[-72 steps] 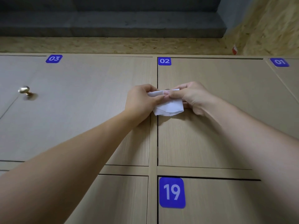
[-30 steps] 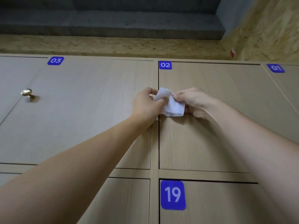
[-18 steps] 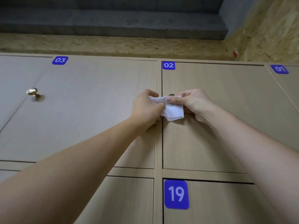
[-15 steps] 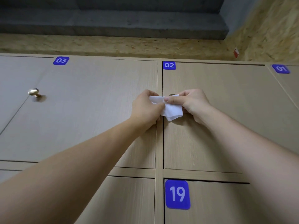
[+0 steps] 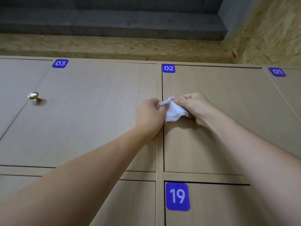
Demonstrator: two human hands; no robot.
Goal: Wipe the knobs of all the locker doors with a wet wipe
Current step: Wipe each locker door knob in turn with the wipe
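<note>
Both hands work at one spot on locker door 02 [image 5: 219, 98], just below and right of its blue 02 label [image 5: 168, 68]. The left hand [image 5: 149, 115] pinches one corner of the white wet wipe [image 5: 173, 111] between thumb and curled fingers, while the right hand [image 5: 193, 105] closes round the other side, bunching the cloth against the door. That two-sided hold likely wraps the wipe about the knob of door 02, though the knob itself is hidden under cloth and fingers, so I cannot confirm contact. Well left of the label, the brass knob [image 5: 33, 95] of door 03 [image 5: 91, 111] stands bare and untouched. Below the label sits door 19 [image 5: 211, 206]; door 01 [image 5: 290, 95] lies to its right. The doors are pale wood-grain laminate; above them runs chipboard wall [image 5: 114, 46] under a grey concrete ledge [image 5: 114, 22].
</note>
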